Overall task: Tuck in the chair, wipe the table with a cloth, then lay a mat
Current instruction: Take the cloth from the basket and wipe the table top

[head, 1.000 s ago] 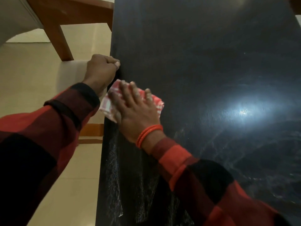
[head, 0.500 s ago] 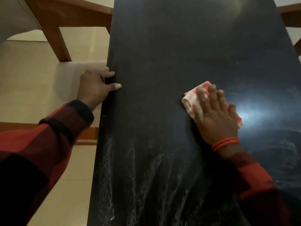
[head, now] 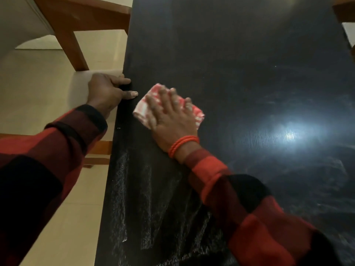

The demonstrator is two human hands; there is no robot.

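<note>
Pressing flat with straight fingers, the right hand [head: 171, 116] is laid on the cloth [head: 194, 114]; the desk [head: 240, 73] edge is gripped by the left hand [head: 107, 91].

Under your right hand [head: 171, 120] lies a soft woven cloth [head: 196, 114], red and white, crumpled and matt. The table [head: 240, 73] you press it to is dark, near black, with a semi-gloss finish and a fine straight grain that shows where a lamp glares off it to the right of that hand. Toward you from the cloth, the top carries pale streaky smears. Beyond your left hand [head: 107, 93], the chair [head: 76, 25] frame is smooth reddish-brown wood with a low sheen. The floor [head: 38, 93] to your left is pale, smooth tile. Your sleeves [head: 240, 198] are soft matt cloth.
</note>
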